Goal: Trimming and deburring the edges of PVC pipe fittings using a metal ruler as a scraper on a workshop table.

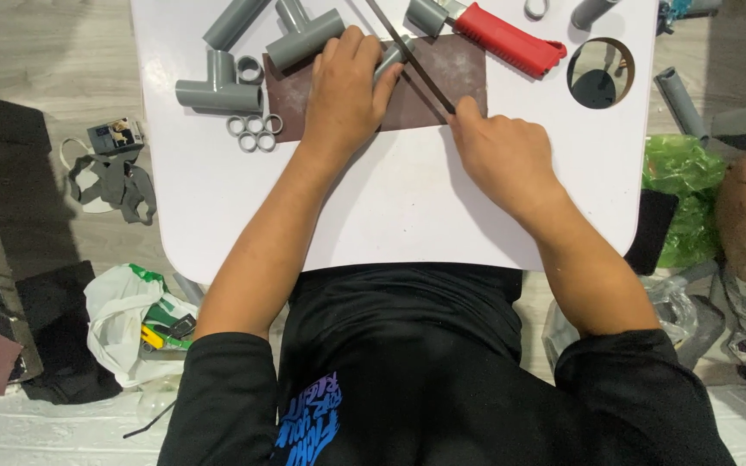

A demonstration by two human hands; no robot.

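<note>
Now L hand pins grey pipe on brown sheet, R hand holds file.

White table, grey pipe fittings, brown sandpaper sheet (dull, reddish), red-handled saw

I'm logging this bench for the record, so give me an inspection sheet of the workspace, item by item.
Surface: white table with a round hole.
Job's things: grey pipe piece on brown sandpaper sheet; thin dark file across it.
Clutter: grey tee fittings, cut rings, red-handled saw.
Grippers: left hand presses the pipe piece; right hand grips the file.
Cables: nothing seen.
Surroundings: white plastic bag, green bag, grey straps on the floor.
</note>
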